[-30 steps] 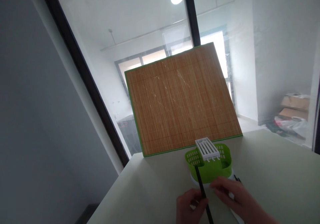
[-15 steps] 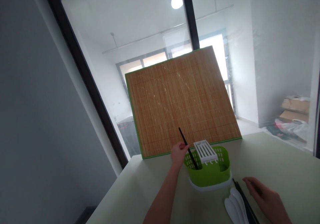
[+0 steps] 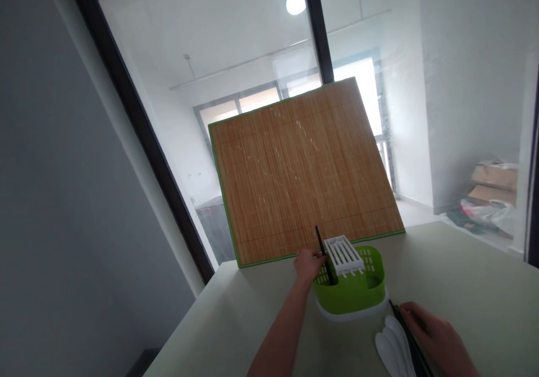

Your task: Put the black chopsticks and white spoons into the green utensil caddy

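Observation:
My left hand (image 3: 309, 264) pinches a black chopstick (image 3: 320, 239), which leans with its lower end inside the left part of a green basket (image 3: 347, 298). A white slotted rack (image 3: 344, 254) with small hooks sits across the basket's middle, and a white base (image 3: 353, 315) rims its bottom. Down at the right, my right hand (image 3: 435, 332) has its curled fingers closed at the upper end of several black chopsticks (image 3: 406, 332) lying on the table. White spoons (image 3: 393, 346) lie nested just left of those chopsticks.
A bamboo mat with green edging (image 3: 303, 169) stands upright behind the basket, at the back of the pale table (image 3: 455, 264). Behind it are dark-framed glass panels (image 3: 324, 40). Cardboard boxes (image 3: 494, 183) lie on the floor beyond, at the right.
The chopstick in my left hand has tipped more upright and sunk lower into the basket. My right hand has moved left, up against the chopsticks on the table.

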